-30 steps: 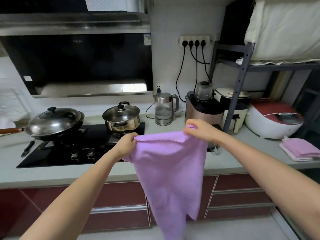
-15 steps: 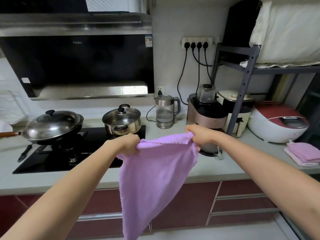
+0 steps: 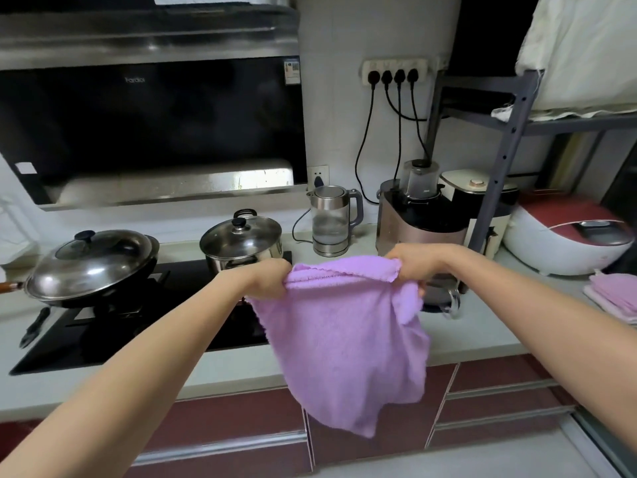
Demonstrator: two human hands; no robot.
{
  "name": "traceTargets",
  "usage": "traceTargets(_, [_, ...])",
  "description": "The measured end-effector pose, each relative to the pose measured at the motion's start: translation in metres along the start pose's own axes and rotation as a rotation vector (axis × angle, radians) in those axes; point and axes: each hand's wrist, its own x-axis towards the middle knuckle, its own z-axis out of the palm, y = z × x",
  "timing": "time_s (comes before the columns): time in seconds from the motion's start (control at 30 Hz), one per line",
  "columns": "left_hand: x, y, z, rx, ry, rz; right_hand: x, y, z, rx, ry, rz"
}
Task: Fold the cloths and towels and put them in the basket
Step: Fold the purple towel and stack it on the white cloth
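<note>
Out over the counter edge I've got my left hand [image 3: 267, 279] bunched on 1 top corner of the purple towel [image 3: 344, 339] and my right hand [image 3: 410, 270] gripping the other. Top hem runs left-right between them and the rest hangs straight down, so I'd guess the fold brings the 2 corners together. Folded pink cloths [image 3: 613, 296] sit far right; no basket visible.

Bare counter [image 3: 482, 343] ahead; pot [image 3: 241, 241] and kettle [image 3: 332, 220] crowd behind.

Purple cloth [image 3: 344, 339] hanging unfolded; folded pink cloths [image 3: 615, 294] on counter
</note>
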Motion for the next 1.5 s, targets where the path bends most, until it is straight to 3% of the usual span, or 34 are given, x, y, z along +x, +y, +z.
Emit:
traceTargets(0.1, [0.030, -0.006, -0.014, -0.192, -0.005, 0.027, 0.017, 0.013, -0.029, 0.053, 0.095, -0.071])
traceTargets(0.23, [0.068, -0.007, -0.041, -0.431, -0.170, 0.007, 0.047, 0.036, -0.072, 0.120, -0.017, -0.112])
traceTargets(0.4, [0.132, -0.012, -0.075, -0.437, -0.144, -0.182, 0.097, 0.052, -0.119, 0.234, -0.090, -0.107])
traceTargets(0.6, [0.213, -0.032, -0.099, -0.166, 0.167, -0.174, 0.163, 0.056, -0.170, -0.227, 0.217, -0.206])
traceTargets(0.73, [0.244, -0.036, -0.109, -0.013, 0.382, -0.194, 0.208, 0.065, -0.182, -0.513, 0.586, -0.266])
traceTargets(0.83, [0.258, -0.040, -0.093, -0.053, 0.408, -0.187, 0.230, 0.076, -0.165, -0.479, 0.654, -0.235])
traceTargets(1.0, [0.258, -0.043, -0.019, -0.124, 0.203, -0.066, 0.240, 0.100, -0.098, -0.348, 0.537, -0.109])
traceTargets(1.2, [0.207, -0.020, 0.064, -0.259, 0.249, 0.092, 0.214, 0.127, -0.014, -0.147, 0.268, 0.021])
traceTargets(1.37, [0.156, -0.011, 0.125, -0.175, 0.191, 0.003, 0.155, 0.139, 0.039, 0.004, 0.391, 0.030])
traceTargets(1.5, [0.125, -0.003, 0.161, -0.538, 0.204, 0.061, 0.118, 0.148, 0.079, -0.088, 0.381, 0.088])
